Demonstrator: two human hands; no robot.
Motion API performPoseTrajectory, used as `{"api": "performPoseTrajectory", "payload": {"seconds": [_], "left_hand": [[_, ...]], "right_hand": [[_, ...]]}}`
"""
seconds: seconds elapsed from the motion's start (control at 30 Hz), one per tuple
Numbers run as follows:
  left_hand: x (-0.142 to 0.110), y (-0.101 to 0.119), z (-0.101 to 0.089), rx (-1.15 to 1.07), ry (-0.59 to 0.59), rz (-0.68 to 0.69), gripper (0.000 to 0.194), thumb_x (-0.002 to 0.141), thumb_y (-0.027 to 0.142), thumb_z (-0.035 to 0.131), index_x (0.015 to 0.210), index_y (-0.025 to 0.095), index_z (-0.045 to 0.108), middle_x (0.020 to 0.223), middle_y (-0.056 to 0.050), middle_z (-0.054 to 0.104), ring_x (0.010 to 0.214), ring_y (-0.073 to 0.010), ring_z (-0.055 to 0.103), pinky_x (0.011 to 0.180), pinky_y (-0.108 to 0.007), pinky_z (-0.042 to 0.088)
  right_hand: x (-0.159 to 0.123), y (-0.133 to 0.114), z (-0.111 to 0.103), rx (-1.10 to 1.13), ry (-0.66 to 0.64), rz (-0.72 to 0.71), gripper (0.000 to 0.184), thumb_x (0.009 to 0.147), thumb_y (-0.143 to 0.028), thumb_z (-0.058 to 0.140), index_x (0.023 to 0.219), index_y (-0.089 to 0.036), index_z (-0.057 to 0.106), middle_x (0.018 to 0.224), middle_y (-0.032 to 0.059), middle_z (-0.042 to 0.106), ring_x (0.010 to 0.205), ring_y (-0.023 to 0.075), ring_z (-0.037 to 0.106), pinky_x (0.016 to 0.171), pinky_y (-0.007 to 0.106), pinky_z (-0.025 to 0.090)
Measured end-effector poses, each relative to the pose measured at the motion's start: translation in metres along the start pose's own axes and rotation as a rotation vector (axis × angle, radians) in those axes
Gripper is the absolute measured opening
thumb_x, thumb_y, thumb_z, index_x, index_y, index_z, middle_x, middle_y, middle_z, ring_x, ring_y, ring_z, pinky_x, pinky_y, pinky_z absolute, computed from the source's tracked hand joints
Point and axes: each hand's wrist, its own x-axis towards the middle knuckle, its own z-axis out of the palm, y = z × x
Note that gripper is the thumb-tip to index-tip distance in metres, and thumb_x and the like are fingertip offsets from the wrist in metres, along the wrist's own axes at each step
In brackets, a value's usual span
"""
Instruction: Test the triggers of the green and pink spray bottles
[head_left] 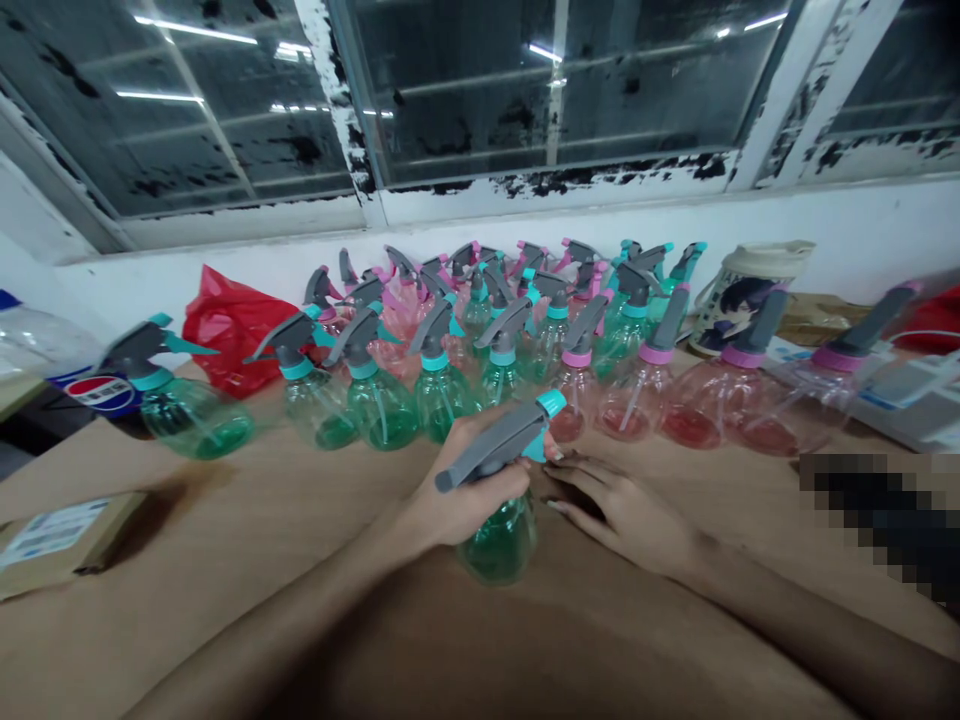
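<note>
Left hand [469, 490] closed round green spray bottle [499, 550] neck; best kept upright, right hand [630, 505] steadying beside.

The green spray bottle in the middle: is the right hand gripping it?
No, the left hand grips the green spray bottle, and the right hand is beside it.

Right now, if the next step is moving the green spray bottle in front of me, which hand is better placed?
Left, I'd say. Your left hand is wrapped around the neck of the green spray bottle, while your right hand lies beside it, with no visible grip.
</note>
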Motion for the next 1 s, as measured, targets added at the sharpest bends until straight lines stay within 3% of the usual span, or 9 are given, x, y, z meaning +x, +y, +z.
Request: {"api": "performPoseTrajectory", "payload": {"seconds": [0.1, 0.27, 0.43, 0.73, 1.0], "left_hand": [[-0.0009, 0.0004, -0.0007, -0.05, -0.062, -0.007, 0.015, 0.065, 0.025, 0.045, 0.075, 0.025, 0.057, 0.064, 0.001, 0.055, 0.056, -0.0155, 0.05, 0.053, -0.029, 0.043], [0.0008, 0.0012, -0.0011, -0.057, -0.039, -0.036, 0.01, 0.064, 0.024, 0.047, 0.071, 0.024, 0.054, 0.061, 0.002, 0.05, 0.055, -0.0155, 0.047, 0.052, -0.029, 0.043], [0.0023, 0.0035, -0.0012, -0.021, -0.023, -0.01, 0.013, 0.064, 0.021, 0.046, 0.074, 0.023, 0.053, 0.056, 0.003, 0.043, 0.048, -0.0118, 0.037, 0.041, -0.025, 0.033], [-0.0007, -0.0031, 0.0029, -0.125, -0.061, -0.018, 0.036, 0.068, 0.015, 0.046, 0.101, 0.024, 0.058, 0.075, 0.0, 0.064, 0.053, -0.0142, 0.054, 0.048, -0.027, 0.043], [0.0008, -0.0007, 0.0019, -0.171, -0.098, -0.017, 0.047, 0.066, 0.014, 0.047, 0.112, 0.024, 0.056, 0.079, -0.001, 0.067, 0.053, -0.0149, 0.056, 0.05, -0.028, 0.043]], "right_hand": [[0.0005, -0.0016, -0.0014, -0.022, -0.01, -0.002, 0.04, 0.086, -0.033, 0.046, 0.123, -0.02, 0.049, 0.122, 0.0079, 0.056, 0.117, 0.0225, 0.047, 0.097, 0.044, 0.041], [0.001, -0.0022, -0.002, 0.001, -0.014, 0.01, 0.039, 0.086, -0.034, 0.045, 0.123, -0.022, 0.049, 0.123, 0.0069, 0.055, 0.118, 0.0223, 0.046, 0.098, 0.044, 0.04], [0.0005, 0.0002, 0.0, 0.015, -0.013, 0.017, 0.039, 0.086, -0.035, 0.046, 0.123, -0.022, 0.049, 0.123, 0.0067, 0.055, 0.118, 0.0217, 0.046, 0.098, 0.045, 0.039], [0.0007, -0.0011, 0.0002, -0.004, -0.022, 0.026, 0.038, 0.087, -0.035, 0.045, 0.121, -0.021, 0.05, 0.123, 0.0067, 0.055, 0.118, 0.0211, 0.046, 0.099, 0.044, 0.039], [0.0003, -0.0006, -0.0006, 0.002, -0.01, 0.017, 0.037, 0.086, -0.034, 0.046, 0.12, -0.02, 0.051, 0.123, 0.0073, 0.055, 0.118, 0.0214, 0.046, 0.099, 0.042, 0.039]]}}
